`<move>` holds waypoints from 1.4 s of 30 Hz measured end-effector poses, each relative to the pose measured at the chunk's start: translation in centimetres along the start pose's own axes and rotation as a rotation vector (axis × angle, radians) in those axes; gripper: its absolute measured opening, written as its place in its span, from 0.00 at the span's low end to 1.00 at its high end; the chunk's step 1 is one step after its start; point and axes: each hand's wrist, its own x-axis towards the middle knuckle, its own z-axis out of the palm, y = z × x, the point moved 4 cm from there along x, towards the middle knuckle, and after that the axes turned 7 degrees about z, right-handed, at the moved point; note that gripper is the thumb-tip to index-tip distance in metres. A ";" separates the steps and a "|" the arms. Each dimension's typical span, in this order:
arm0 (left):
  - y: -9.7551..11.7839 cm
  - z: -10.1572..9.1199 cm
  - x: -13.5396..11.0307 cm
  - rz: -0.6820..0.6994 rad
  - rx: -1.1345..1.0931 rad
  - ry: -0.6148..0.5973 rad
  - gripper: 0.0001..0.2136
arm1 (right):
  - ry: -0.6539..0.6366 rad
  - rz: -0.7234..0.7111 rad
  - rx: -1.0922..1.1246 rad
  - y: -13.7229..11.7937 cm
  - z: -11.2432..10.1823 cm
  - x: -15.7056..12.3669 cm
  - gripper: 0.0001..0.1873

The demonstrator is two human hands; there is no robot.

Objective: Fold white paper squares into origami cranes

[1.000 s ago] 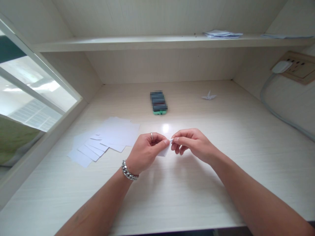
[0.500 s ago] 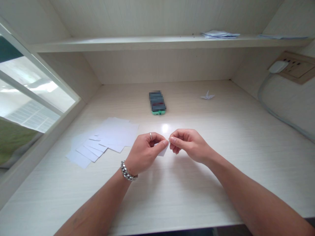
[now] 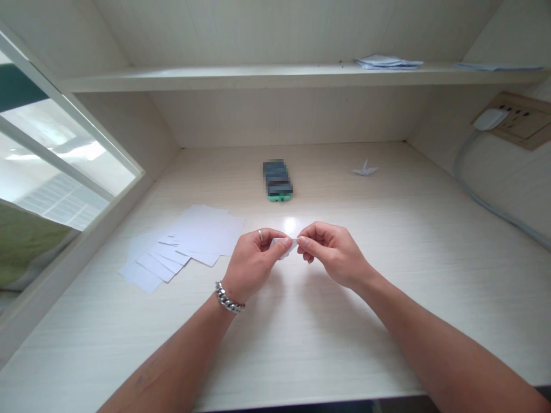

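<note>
A small folded piece of white paper [image 3: 283,251] is held above the desk between both hands. My left hand [image 3: 258,255], with a ring and a chain bracelet, pinches its body between thumb and fingers and hides part of it. My right hand [image 3: 329,246] pinches the pointed right end with thumb and forefinger, the other fingers curled. Left of my hands, several loose white paper sheets [image 3: 206,226] lie fanned out and overlapping. A folded white paper crane [image 3: 365,169] rests farther back on the right.
A dark phone-like object with a green end [image 3: 279,180], its surface blurred, lies mid-desk. Folded papers [image 3: 388,62] sit on the shelf [image 3: 241,80] above. On the right wall a white plug [image 3: 491,119] with a cable fills a socket. A window frame [image 3: 107,155] borders the left side.
The folded paper has been tilted, so a narrower, pointed shape now shows between the hands. My right hand has risen slightly. Both hands keep their pinch.
</note>
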 end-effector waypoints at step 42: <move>0.6 -1.6 0.0 -0.019 0.060 0.069 0.09 | -0.033 0.150 0.026 0.5 -0.9 0.2 0.05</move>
